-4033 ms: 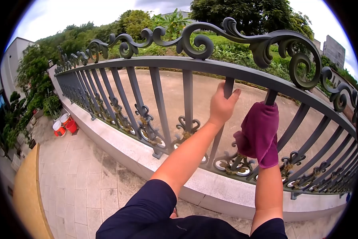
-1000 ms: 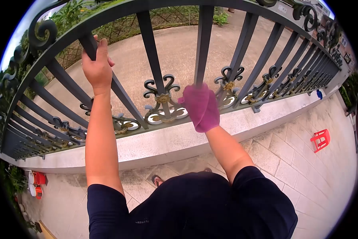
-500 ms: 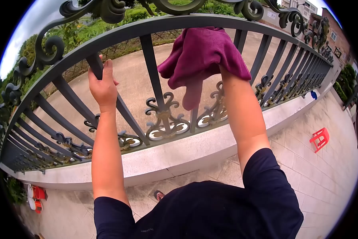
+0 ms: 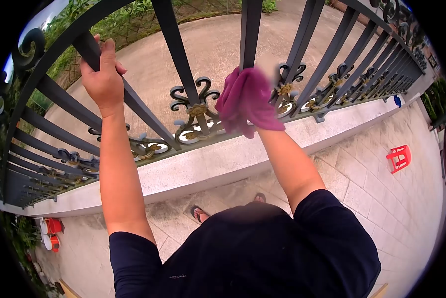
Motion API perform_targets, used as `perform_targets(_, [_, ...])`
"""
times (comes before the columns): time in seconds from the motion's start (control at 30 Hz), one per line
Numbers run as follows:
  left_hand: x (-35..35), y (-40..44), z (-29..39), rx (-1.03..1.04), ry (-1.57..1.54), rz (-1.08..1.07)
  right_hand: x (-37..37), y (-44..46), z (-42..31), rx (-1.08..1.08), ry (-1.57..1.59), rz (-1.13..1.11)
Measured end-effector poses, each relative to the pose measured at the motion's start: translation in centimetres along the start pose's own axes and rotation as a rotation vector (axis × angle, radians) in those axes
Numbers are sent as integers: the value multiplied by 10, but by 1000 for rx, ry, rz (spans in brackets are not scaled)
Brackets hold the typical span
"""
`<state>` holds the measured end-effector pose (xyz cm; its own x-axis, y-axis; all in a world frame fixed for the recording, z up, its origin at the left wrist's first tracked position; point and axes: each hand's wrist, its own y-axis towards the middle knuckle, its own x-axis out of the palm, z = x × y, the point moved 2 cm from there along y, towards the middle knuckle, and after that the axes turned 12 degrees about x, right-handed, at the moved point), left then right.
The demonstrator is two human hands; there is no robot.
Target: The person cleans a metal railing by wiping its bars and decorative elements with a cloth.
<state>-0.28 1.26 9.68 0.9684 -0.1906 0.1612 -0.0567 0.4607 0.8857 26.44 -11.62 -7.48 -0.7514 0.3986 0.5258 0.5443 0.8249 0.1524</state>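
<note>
At the upper left, my left hand (image 4: 103, 82) is wrapped round a dark grey fence bar (image 4: 142, 115), just under the curved top rail (image 4: 59, 48). A purple cloth (image 4: 250, 99) covers my right hand and lies around another upright bar (image 4: 250, 37) near the middle; the fingers are hidden beneath the cloth. The cloth is at the lower part of that bar, slightly blurred. Between my two hands stands a bar with a scrolled ornament (image 4: 197, 109) with a gold-coloured centre.
A pale ledge (image 4: 208, 171) carries the fence. On the paving, a red stool (image 4: 398, 159) stands at the right, and red and white buckets (image 4: 51, 227) at the far left. A blue object (image 4: 397, 101) lies by the ledge's right end. My sandalled feet show below.
From near the top rail, my right hand has come down the bar with the cloth. My left hand keeps hold of its bar. The view has tilted downward.
</note>
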Motion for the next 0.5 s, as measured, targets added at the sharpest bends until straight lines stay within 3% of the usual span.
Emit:
perform_targets(0.03, [-2,0,-5,4,-12,0,3,-25,-3,-79,-125,15])
perform_targets(0.07, [-4,1,-7,9,-24,-1,2,-35,11,95,106,48])
perform_targets(0.1, [-4,1,-5,-1,-17,3,-12,-38,24,-115,-342,51])
perform_targets(0.17, [-3,0,-3,-4,-3,3,-23,-45,36,-276,-766,54])
perform_targets(0.33, [-1,1,1,-26,13,17,-21,-65,19,-53,-698,36])
perform_targets(0.5, [0,0,4,-27,-9,28,-2,-36,-8,-111,-394,140])
